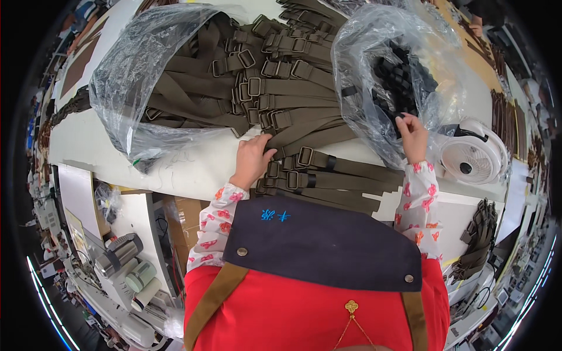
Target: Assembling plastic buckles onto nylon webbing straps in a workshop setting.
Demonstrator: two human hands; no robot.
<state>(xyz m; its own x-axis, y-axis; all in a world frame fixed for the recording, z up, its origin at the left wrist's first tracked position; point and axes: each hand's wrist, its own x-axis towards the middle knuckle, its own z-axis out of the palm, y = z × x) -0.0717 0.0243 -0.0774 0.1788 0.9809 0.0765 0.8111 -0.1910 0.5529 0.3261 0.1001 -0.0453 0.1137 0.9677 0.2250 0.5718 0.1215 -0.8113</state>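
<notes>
Olive webbing straps (304, 88) with dark metal buckles lie in a thick heap across the table. At the heap's near left side, my left hand (252, 158) is closed with thumb and fingers around the end of an olive strap (293, 136). Over at the right, my right hand (414, 137) pinches at the near edge of a pile of small black loops (404, 76) inside a clear plastic bag (357, 52). What sits between those fingertips is too small to make out. Nearest me, several straps carry a black loop (331, 162) beside the buckle.
A second clear bag (126, 88) holds more straps at the left. Right of my right hand stands a white fan (473, 153). Below the table at left are a steel flask (120, 254) and a pale green cup (140, 276). Bundled straps (477, 240) hang at the right.
</notes>
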